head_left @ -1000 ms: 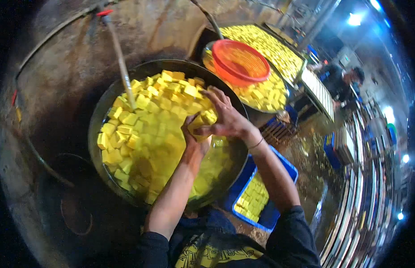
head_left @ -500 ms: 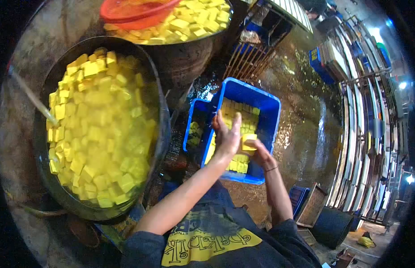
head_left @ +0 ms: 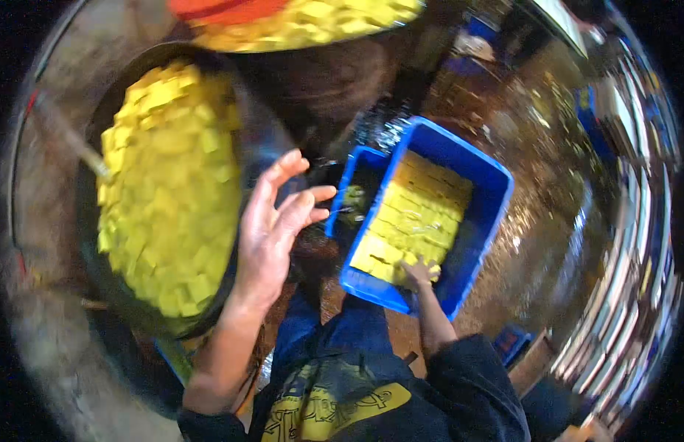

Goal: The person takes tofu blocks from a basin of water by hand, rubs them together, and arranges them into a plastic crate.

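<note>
My left hand (head_left: pixel 272 225) is raised between the dark round vat and the blue crate, fingers apart and slightly curled, with nothing in it. Inside the near end of the blue crate (head_left: pixel 480 247), my right hand (head_left: pixel 418 274) is low, its fingers around a yellow block (head_left: pixel 433 271); blur hides the exact grip. Rows of yellow blocks (head_left: pixel 412 214) lie packed side by side in the crate. At the left, the vat (head_left: pixel 106 283) holds many loose yellow blocks (head_left: pixel 172 191) in cloudy liquid.
A second blue container (head_left: pixel 343 193) stands against the crate's left side. Behind is another vat of yellow blocks (head_left: pixel 327 26) with a red basket (head_left: pixel 228 9). Stacked boards or trays (head_left: pixel 615 317) line the right side. The brown floor (head_left: pixel 537 221) looks wet.
My hands have separated. The left moved left, away from the crate, and the right went down into its near end with the yellow block. The view has shifted and tilted.
</note>
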Motion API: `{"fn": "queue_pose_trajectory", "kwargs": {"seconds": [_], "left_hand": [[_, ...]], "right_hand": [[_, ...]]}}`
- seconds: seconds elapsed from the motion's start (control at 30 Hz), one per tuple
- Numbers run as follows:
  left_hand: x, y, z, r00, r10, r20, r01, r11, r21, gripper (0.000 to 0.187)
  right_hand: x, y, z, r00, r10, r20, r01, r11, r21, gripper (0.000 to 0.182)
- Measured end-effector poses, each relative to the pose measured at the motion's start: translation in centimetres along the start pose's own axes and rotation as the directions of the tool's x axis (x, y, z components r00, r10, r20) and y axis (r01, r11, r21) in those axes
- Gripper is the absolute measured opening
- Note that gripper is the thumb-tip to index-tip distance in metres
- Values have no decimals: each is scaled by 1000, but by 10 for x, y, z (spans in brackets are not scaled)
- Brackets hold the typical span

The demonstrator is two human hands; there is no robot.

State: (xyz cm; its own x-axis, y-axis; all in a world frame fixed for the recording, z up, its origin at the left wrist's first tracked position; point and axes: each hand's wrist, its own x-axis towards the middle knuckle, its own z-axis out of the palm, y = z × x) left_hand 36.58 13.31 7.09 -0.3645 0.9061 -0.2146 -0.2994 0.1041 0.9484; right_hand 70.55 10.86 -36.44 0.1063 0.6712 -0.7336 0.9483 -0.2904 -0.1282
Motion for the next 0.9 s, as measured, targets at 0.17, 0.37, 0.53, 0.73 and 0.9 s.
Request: {"fn": "queue_pose_trajectory", "kwargs": {"seconds": [0.17, 0.37, 0.53, 0.73, 0.9], "left_hand": [[-16, 84, -99, 944, 266, -195, -213, 943, 258, 48], [-46, 44, -206, 995, -43, -94, 102, 538, 837, 45], [-35, -18, -236, 985, -166, 49, -56, -36, 998, 27], [-24, -52, -270, 902, -408, 142, -117, 85, 989, 13], [-28, 9, -281, 902, -399, 165, -29, 325, 945, 39]], "right_hand": [[3, 8, -21, 975, -192, 107, 203, 974, -102, 95], [-134, -181, -178, 613, -572, -545, 692, 722, 21, 50], [-328, -373, -269, 0, -940, -342, 998, 21, -57, 28], [-269, -490, -185, -99, -985, 139, 696, -169, -697, 20], [-272, -519, -178, 242, -908, 343, 628, -123, -769, 16]]}}
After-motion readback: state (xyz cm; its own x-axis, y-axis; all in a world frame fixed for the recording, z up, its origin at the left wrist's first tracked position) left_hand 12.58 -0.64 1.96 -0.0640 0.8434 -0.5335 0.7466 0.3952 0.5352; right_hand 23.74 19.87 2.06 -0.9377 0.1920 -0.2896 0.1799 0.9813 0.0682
